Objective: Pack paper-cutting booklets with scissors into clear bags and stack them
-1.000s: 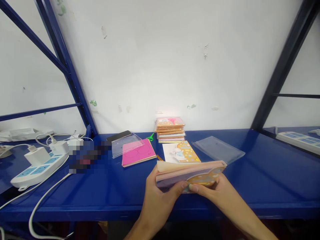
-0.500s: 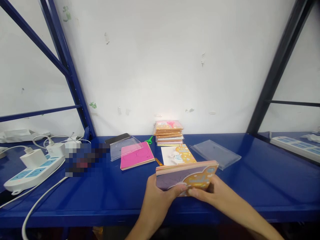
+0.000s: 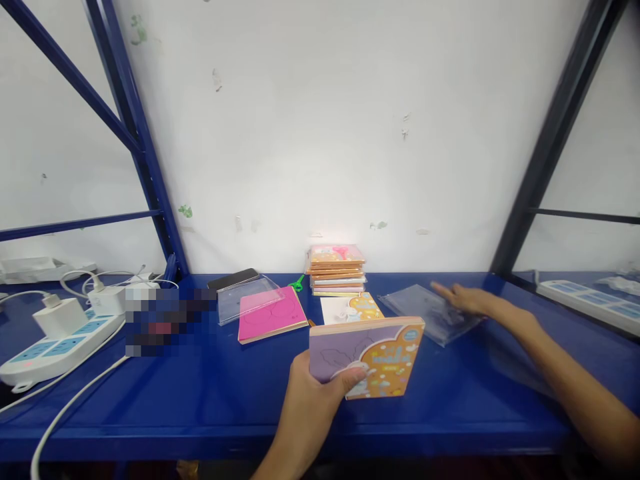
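Note:
My left hand (image 3: 320, 393) grips a small thick book (image 3: 385, 357) with a purple and orange cover, holding it upright near the front edge, thumb across the cover. Over a clear plastic sleeve (image 3: 417, 307) at the right is my right hand (image 3: 463, 298), its index finger stretched out and the other fingers partly hidden. Whether it touches the sleeve is hard to tell. Behind the held book lies a white and orange booklet (image 3: 350, 309). To the left a pink book (image 3: 273, 315) partly overlaps another clear sleeve (image 3: 235, 301).
A stack of wrapped books (image 3: 337, 273) stands against the wall, pink scissors on top. Green scissors (image 3: 297, 285) and a black phone (image 3: 234, 278) lie to its left. A white power strip (image 3: 60, 347) with plugs and cables occupies the far left of the blue table (image 3: 200, 400).
My right hand has let go of the book and moved right and away from me to the clear sleeve. My left hand still holds the book, now with more of its cover showing.

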`<move>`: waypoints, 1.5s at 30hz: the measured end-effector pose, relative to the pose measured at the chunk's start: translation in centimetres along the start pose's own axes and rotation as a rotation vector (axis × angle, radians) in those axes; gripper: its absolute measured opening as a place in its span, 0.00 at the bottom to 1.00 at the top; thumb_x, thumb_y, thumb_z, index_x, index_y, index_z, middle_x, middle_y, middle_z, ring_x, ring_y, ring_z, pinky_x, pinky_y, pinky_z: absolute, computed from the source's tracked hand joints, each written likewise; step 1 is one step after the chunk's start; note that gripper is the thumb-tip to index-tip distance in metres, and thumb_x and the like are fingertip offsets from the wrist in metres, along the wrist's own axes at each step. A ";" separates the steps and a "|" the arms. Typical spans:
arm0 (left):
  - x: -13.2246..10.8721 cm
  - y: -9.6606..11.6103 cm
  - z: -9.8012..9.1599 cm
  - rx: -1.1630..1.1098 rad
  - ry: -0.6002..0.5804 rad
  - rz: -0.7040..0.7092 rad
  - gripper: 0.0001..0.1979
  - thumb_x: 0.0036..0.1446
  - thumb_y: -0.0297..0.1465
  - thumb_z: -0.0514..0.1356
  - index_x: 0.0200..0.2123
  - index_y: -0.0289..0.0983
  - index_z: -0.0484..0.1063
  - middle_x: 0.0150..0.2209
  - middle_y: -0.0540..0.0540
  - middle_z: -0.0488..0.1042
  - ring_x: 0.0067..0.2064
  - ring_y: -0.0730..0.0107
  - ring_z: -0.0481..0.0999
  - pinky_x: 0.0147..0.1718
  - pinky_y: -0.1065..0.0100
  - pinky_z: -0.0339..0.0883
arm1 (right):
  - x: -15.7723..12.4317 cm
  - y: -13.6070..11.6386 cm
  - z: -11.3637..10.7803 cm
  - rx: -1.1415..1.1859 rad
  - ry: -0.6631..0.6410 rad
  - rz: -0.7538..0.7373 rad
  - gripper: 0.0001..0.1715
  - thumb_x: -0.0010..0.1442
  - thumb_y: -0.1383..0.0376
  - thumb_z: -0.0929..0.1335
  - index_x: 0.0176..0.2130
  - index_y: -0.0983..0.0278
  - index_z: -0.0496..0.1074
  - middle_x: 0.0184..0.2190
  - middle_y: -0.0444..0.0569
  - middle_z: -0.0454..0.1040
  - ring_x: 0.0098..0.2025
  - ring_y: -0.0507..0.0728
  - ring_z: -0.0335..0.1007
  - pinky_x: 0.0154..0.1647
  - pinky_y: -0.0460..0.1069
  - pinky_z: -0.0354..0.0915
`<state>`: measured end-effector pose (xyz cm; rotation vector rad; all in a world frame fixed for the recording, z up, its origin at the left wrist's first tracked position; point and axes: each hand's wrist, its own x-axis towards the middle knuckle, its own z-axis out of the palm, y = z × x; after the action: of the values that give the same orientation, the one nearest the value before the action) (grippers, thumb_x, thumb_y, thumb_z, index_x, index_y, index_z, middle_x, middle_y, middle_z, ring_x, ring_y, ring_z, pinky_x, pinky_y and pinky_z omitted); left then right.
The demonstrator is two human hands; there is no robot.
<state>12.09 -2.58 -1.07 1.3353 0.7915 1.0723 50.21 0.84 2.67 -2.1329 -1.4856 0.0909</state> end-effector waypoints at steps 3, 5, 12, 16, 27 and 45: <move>0.4 0.1 0.1 -0.051 0.078 -0.014 0.19 0.47 0.36 0.74 0.42 0.33 0.83 0.41 0.39 0.85 0.44 0.49 0.84 0.45 0.58 0.77 | -1.1 0.7 1.2 0.011 -0.086 -0.049 0.27 0.61 0.45 0.67 0.20 0.58 0.68 0.17 0.50 0.74 0.19 0.57 0.68 0.23 0.51 0.58; 1.0 0.8 0.1 -0.166 0.144 -0.020 0.23 0.47 0.36 0.75 0.46 0.32 0.81 0.43 0.38 0.84 0.45 0.49 0.84 0.45 0.57 0.78 | -1.9 0.8 0.5 0.033 -0.139 -0.136 0.25 0.62 0.49 0.68 0.20 0.59 0.70 0.17 0.49 0.74 0.19 0.56 0.67 0.23 0.50 0.57; 1.4 5.3 -2.1 -0.455 0.355 -0.017 0.34 0.51 0.29 0.73 0.61 0.40 0.70 0.52 0.40 0.81 0.52 0.51 0.82 0.50 0.57 0.78 | -4.7 -3.8 -5.8 0.076 0.068 -0.133 0.23 0.66 0.48 0.63 0.29 0.59 0.73 0.26 0.51 0.81 0.29 0.60 0.77 0.33 0.52 0.64; 0.3 7.1 -3.2 -0.401 0.331 0.010 0.35 0.50 0.30 0.74 0.62 0.41 0.71 0.51 0.40 0.82 0.50 0.49 0.82 0.50 0.56 0.78 | -7.8 -8.9 -6.0 0.086 0.269 -0.132 0.22 0.63 0.43 0.66 0.32 0.57 0.70 0.28 0.49 0.81 0.31 0.62 0.78 0.35 0.52 0.65; 0.1 6.8 -3.3 -0.293 0.267 0.142 0.39 0.46 0.36 0.76 0.62 0.35 0.71 0.50 0.34 0.82 0.52 0.43 0.81 0.53 0.50 0.75 | -12.5 -13.3 -2.6 0.824 0.260 -0.287 0.20 0.60 0.45 0.70 0.32 0.58 0.71 0.40 0.52 0.83 0.22 0.55 0.72 0.17 0.48 0.68; 0.5 6.4 -4.0 -0.358 0.285 0.047 0.37 0.51 0.32 0.74 0.63 0.39 0.69 0.51 0.38 0.82 0.50 0.49 0.83 0.52 0.56 0.77 | -11.4 -14.4 -1.5 0.894 0.062 -0.273 0.23 0.62 0.44 0.69 0.40 0.60 0.72 0.42 0.56 0.83 0.26 0.56 0.76 0.20 0.48 0.68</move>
<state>7.60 -1.22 4.86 0.9139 0.7343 1.3891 33.94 -6.28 7.84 -1.2024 -1.3281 0.4834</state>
